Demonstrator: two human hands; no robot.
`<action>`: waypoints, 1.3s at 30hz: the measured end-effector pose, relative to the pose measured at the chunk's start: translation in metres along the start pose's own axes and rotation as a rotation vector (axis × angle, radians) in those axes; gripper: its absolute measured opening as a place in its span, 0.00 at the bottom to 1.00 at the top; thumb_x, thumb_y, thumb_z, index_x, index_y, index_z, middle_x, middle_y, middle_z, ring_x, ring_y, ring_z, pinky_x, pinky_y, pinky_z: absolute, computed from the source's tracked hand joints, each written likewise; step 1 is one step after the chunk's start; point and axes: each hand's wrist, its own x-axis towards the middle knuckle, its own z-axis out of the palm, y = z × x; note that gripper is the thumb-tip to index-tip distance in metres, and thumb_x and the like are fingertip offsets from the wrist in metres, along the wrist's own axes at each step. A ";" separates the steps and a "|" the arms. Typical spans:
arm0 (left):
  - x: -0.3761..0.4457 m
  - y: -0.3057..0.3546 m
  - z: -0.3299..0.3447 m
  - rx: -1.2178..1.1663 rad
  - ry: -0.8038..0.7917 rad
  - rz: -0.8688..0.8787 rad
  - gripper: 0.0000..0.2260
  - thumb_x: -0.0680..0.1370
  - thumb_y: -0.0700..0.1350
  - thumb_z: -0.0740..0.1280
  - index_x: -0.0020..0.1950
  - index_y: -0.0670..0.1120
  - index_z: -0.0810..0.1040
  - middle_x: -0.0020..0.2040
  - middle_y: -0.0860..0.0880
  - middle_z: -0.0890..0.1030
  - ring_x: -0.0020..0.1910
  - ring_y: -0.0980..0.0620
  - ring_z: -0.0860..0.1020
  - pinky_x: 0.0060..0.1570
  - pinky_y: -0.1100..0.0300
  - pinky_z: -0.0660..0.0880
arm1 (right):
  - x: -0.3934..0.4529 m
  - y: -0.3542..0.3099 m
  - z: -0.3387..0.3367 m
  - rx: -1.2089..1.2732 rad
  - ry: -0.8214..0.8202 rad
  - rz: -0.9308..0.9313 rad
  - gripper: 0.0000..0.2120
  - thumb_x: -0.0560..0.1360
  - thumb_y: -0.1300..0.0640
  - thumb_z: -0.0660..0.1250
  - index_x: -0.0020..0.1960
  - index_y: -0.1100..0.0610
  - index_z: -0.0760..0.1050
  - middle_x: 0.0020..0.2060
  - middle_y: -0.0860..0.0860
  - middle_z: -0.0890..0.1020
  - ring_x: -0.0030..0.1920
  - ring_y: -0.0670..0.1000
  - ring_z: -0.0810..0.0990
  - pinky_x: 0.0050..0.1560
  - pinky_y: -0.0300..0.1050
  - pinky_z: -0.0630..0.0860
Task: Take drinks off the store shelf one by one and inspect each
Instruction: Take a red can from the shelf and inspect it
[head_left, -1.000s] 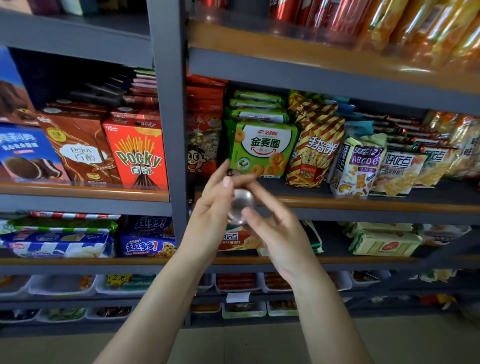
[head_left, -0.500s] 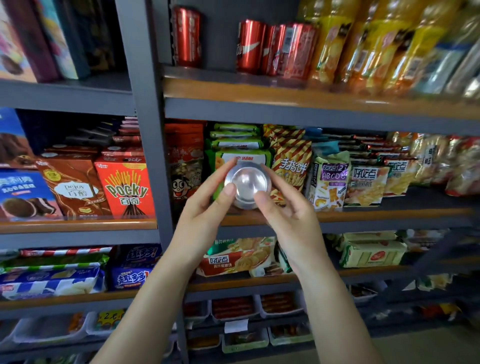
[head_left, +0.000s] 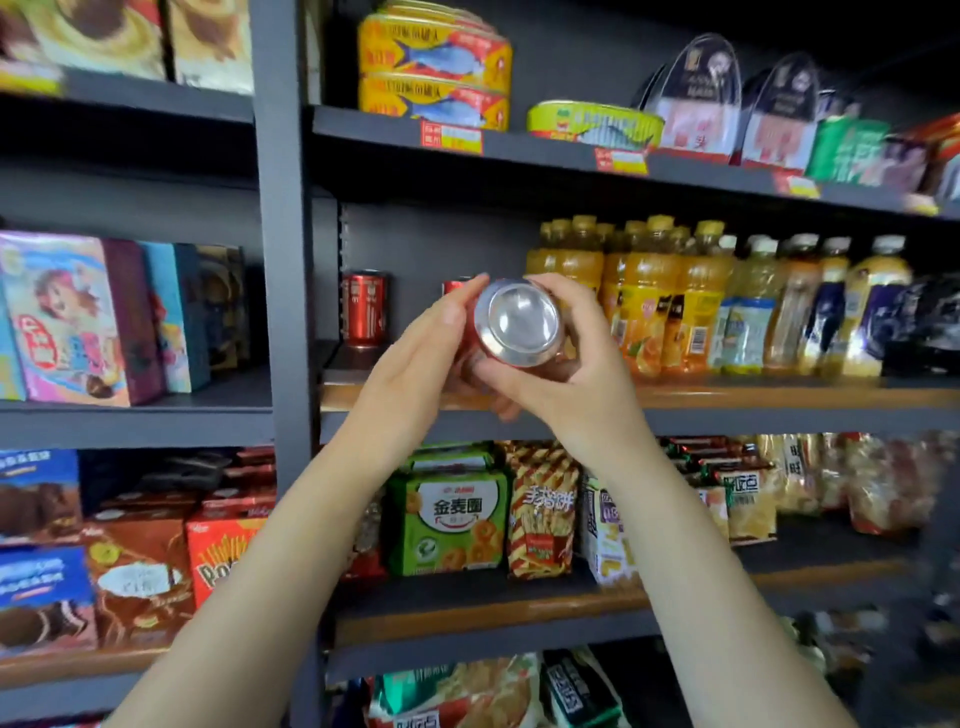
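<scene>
Before the drinks shelf (head_left: 727, 397), red can (head_left: 519, 323) gripped between left hand (head_left: 415, 358), right hand (head_left: 576, 374)

Red can (head_left: 470, 338) with silver base; orange-yellow bottles (head_left: 644, 296).

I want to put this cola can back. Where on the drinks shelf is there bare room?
The hands hold the red can. Bare shelf board lies between the grey upright and the lone standing cola can, and right of that can. From the orange juice bottles rightward the shelf is packed.
</scene>
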 end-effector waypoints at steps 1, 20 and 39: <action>0.007 -0.005 -0.004 0.079 0.031 0.026 0.17 0.86 0.53 0.54 0.73 0.55 0.73 0.68 0.58 0.77 0.66 0.61 0.75 0.63 0.62 0.73 | 0.010 0.000 -0.001 -0.029 0.015 0.009 0.31 0.70 0.53 0.80 0.67 0.44 0.70 0.60 0.42 0.78 0.58 0.45 0.81 0.55 0.48 0.81; 0.033 -0.071 -0.033 1.407 0.222 0.026 0.22 0.84 0.54 0.59 0.37 0.43 0.80 0.35 0.41 0.82 0.34 0.39 0.79 0.41 0.51 0.73 | 0.147 0.091 0.027 -0.672 -0.152 0.294 0.25 0.75 0.40 0.71 0.63 0.56 0.76 0.57 0.54 0.84 0.48 0.54 0.86 0.45 0.48 0.84; 0.033 -0.082 -0.034 1.404 0.335 0.146 0.26 0.82 0.56 0.50 0.34 0.45 0.78 0.32 0.45 0.80 0.31 0.42 0.77 0.36 0.55 0.67 | 0.177 0.100 0.034 -1.462 -0.329 -0.070 0.17 0.79 0.47 0.70 0.60 0.59 0.79 0.54 0.58 0.84 0.52 0.58 0.83 0.41 0.46 0.73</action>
